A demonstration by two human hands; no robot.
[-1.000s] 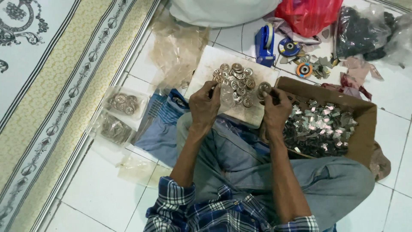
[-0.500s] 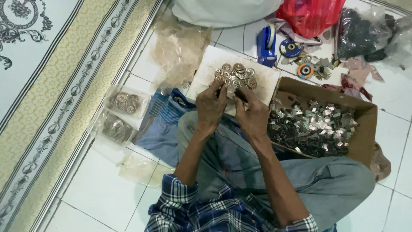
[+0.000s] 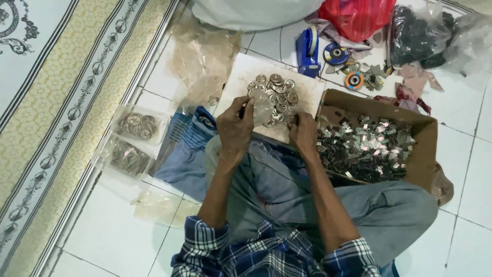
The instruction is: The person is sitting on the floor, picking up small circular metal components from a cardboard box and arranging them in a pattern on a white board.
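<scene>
I sit cross-legged on a tiled floor. My left hand [image 3: 234, 128] pinches a small clear plastic bag [image 3: 262, 106] at the near edge of a white board [image 3: 241, 72]. On that board lies a pile of round metal discs [image 3: 275, 95]. My right hand [image 3: 303, 134] rests on the board's near right corner, fingers curled at the disc pile; whether it holds a disc is hidden. Just right of it stands a brown cardboard box [image 3: 428, 149] full of small shiny metal clips [image 3: 366, 150].
Two filled clear bags of metal parts [image 3: 134, 125] [image 3: 124, 158] lie on the floor at left, beside a patterned rug [image 3: 56, 92]. A blue tape dispenser [image 3: 307, 48], tape rolls [image 3: 353, 80], a red bag [image 3: 356, 18] and dark bags [image 3: 417, 33] sit beyond the board.
My right hand left the cardboard box, went to my left hand at the discs, then settled on the board's right corner. My left hand stayed, holding the small bag.
</scene>
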